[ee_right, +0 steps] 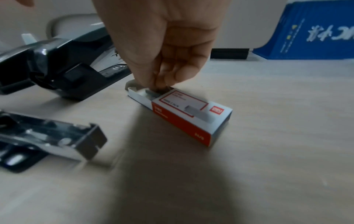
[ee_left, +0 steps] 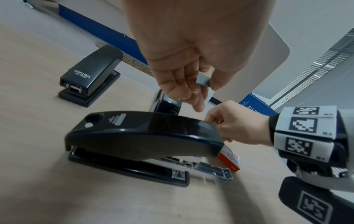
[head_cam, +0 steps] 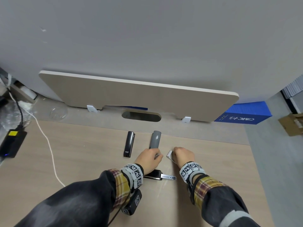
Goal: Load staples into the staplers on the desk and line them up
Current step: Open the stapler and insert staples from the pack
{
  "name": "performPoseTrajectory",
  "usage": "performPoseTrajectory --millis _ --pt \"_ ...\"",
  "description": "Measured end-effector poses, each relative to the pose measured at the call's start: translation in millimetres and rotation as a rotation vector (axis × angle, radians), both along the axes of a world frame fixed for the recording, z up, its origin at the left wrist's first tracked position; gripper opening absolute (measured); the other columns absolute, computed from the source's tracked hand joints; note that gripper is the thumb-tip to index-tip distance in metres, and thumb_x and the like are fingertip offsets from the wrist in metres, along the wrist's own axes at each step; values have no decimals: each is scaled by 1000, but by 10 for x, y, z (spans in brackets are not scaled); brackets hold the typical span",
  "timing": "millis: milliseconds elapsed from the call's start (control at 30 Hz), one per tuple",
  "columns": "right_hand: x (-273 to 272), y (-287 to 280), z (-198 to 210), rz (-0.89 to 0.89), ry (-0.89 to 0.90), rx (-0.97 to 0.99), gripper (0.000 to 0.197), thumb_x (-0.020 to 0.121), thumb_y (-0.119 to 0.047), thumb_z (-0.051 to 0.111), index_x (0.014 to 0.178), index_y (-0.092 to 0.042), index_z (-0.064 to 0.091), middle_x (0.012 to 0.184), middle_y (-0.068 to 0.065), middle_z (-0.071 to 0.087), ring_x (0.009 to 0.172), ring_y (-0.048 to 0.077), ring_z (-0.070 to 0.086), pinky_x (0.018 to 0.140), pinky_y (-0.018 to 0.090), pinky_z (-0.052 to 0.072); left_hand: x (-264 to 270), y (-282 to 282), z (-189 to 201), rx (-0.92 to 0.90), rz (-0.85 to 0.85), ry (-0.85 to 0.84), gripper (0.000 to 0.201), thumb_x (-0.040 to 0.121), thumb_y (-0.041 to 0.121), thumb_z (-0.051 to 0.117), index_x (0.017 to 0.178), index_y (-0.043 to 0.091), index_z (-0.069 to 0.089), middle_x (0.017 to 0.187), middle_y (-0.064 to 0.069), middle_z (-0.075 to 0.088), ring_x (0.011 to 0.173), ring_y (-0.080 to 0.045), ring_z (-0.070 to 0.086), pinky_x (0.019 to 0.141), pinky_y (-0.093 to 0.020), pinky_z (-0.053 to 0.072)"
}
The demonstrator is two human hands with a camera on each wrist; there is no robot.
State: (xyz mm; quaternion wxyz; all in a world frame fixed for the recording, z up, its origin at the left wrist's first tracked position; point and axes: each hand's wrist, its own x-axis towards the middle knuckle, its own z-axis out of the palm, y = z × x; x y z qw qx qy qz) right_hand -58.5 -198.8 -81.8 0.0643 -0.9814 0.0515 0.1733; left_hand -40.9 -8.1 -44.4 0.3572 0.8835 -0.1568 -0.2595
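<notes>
My left hand (head_cam: 157, 157) hovers above the desk and pinches a short grey strip of staples (ee_left: 203, 79) between thumb and fingers. Below its wrist lies a black stapler (ee_left: 143, 136) with its metal magazine tray (ee_left: 214, 171) slid out to the right. My right hand (ee_right: 161, 85) reaches down into the open drawer of a red and white staple box (ee_right: 191, 116), its curled fingertips pinching staples there. Farther back, a slim black stapler (head_cam: 129, 144) and a grey stapler (head_cam: 155, 139) lie side by side, pointing away from me.
A beige divider panel (head_cam: 139, 94) stands along the back of the desk (head_cam: 82, 161), with a cable hole (head_cam: 141, 116) before it. A blue box (head_cam: 244, 114) sits at the back right. A white cable (head_cam: 49, 149) and a black charger (head_cam: 12, 143) lie at the left.
</notes>
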Motion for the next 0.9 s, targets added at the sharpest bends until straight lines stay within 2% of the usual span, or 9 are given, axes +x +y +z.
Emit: performPoseTrajectory --millis 100,200,300,400,500,567,733,833,900 --pt "-35 17 0 -229 -114 243 9 87 -27 52 81 -21 53 81 -1 64 77 26 60 62 30 41 1 2 12 -17 7 34 21 90 30 50 88 15 64 83 -7 69 80 -25 64 76 -34 54" --pt "-49 58 60 -473 -195 670 15 85 -14 58 73 -23 57 69 -5 62 60 12 58 58 28 47 13 -26 22 -35 27 100 20 86 25 48 87 15 65 88 -7 70 84 -25 66 80 -37 55" --pt "-78 130 195 -554 -155 970 18 86 0 58 74 -13 59 63 3 59 47 8 53 44 17 42 40 -87 13 -52 66 146 22 85 22 46 85 13 66 90 -9 70 85 -28 65 83 -39 54" --pt "-143 170 298 -593 -60 1145 19 88 4 56 76 -10 59 62 11 59 44 13 51 37 18 38 48 -128 7 -40 67 171 25 90 22 45 88 14 69 94 -8 70 92 -27 63 87 -36 51" --pt "-223 172 390 -645 -22 1265 16 89 3 57 78 -9 59 60 4 65 43 10 53 37 17 39 -1 -142 32 -42 32 160 24 90 37 52 91 19 68 93 -6 69 93 -25 63 81 -33 49" --pt "-291 182 431 -647 -19 1308 13 90 2 57 81 -8 60 59 -1 66 45 10 54 39 19 41 -64 -141 77 -40 -2 136 25 88 43 56 94 21 66 87 -2 65 85 -20 60 73 -29 43" --pt "-487 197 499 -614 -35 1252 6 91 -1 57 88 -6 60 67 5 63 46 10 54 41 20 43 -183 -130 130 0 -118 -3 22 90 40 56 77 23 56 61 6 47 64 -19 48 58 -30 33" --pt "-577 164 486 -469 -109 1046 16 86 -3 59 93 -16 64 80 5 65 54 12 56 49 21 46 -227 -95 136 145 -257 -128 21 92 40 55 85 21 57 72 4 55 78 -23 57 65 -31 39" --pt "-630 150 500 -324 -119 845 23 78 -16 62 94 -31 67 83 -8 68 65 8 59 63 24 50 -253 -76 138 235 -337 -198 21 92 42 53 90 21 59 87 0 63 90 -23 61 71 -31 41"
